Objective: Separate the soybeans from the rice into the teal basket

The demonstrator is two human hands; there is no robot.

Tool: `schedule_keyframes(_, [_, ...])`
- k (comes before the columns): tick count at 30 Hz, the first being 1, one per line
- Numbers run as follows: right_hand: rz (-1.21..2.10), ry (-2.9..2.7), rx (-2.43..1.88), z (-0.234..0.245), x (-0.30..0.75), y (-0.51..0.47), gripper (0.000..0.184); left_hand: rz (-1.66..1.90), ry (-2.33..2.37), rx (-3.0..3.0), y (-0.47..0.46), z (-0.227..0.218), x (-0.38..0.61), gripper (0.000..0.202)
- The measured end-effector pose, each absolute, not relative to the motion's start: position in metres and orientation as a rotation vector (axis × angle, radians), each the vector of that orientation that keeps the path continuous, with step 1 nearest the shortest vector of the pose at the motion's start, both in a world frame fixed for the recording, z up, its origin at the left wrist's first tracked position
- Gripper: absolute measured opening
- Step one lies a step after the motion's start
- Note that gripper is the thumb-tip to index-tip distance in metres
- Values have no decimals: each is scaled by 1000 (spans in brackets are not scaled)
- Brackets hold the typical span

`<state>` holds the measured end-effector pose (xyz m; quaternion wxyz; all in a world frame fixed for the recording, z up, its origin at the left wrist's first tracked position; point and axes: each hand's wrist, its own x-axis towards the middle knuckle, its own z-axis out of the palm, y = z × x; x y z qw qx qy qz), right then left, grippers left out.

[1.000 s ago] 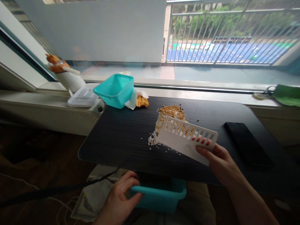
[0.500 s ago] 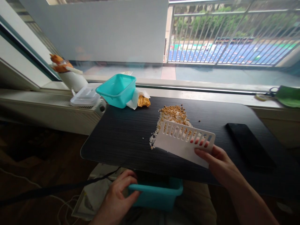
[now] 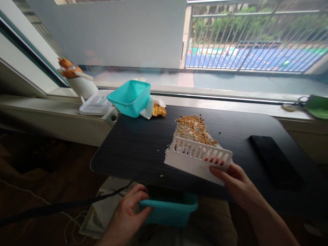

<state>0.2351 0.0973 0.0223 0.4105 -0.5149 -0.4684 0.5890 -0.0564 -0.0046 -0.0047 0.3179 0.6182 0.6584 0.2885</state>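
My right hand [image 3: 234, 186] grips a white slotted plastic panel [image 3: 198, 160] and holds it tilted on the black table [image 3: 133, 150], just in front of a pile of yellow beans and white grains [image 3: 194, 129]. My left hand [image 3: 128, 213] is wrapped on the rim of a teal tub [image 3: 169, 212] held below the table's near edge. A single bean [image 3: 161, 176] lies loose near that edge.
A second teal tub [image 3: 130, 97] stands at the table's back left, beside a paper-wrapped snack [image 3: 156, 109], a clear lidded box [image 3: 95, 104] and a white cup [image 3: 82, 85]. A black phone [image 3: 275, 160] lies at right. A dark cable [image 3: 64, 205] runs below.
The panel has been dragged toward me, pulling grains along. The white scatter at the pile's left has gathered behind it and one bean has rolled near the edge. The lower tub shifted slightly.
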Motion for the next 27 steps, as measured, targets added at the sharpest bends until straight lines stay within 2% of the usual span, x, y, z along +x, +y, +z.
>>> schedule_keyframes(9, [1735, -1378, -1203, 20, 226, 74, 26, 795, 1686, 1655, -5, -3, -59, 9])
schedule_keyframes(15, [1496, -1211, -1253, 23, 240, 68, 20, 729, 1657, 1667, -2, -7, -47, 9])
schedule_keyframes(27, [1113, -856, -1452, 9, 269, 80, 37, 632, 1587, 1749, -2, -11, -34, 14])
